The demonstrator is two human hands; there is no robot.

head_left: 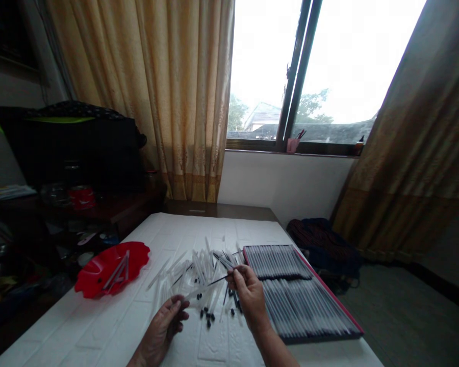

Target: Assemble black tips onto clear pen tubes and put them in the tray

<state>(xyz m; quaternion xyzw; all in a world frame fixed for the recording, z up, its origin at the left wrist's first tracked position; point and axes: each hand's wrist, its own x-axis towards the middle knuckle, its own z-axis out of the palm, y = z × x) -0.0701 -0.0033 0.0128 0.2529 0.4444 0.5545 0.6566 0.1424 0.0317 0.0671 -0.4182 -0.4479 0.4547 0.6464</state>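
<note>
My left hand (167,322) pinches the near end of a clear plastic tube (193,294). In my right hand (248,294) the fingertips are closed on a thin dark pen refill (219,280), whose tip points left and meets or overlaps the far end of the tube; whether it is inside I cannot tell. Beneath and beyond both hands lies a loose heap of clear tubes (181,270), mixed with dark refills. Several small black caps (208,323) are scattered on the white table (110,334) between my hands.
To the right, a shallow box (306,336) holds two rows of pens (309,306), partly behind my right forearm. A red scalloped dish (87,290) with a few clear tubes sits on the left. Dark furniture (137,201) borders the table's left side; a window (263,66) is ahead.
</note>
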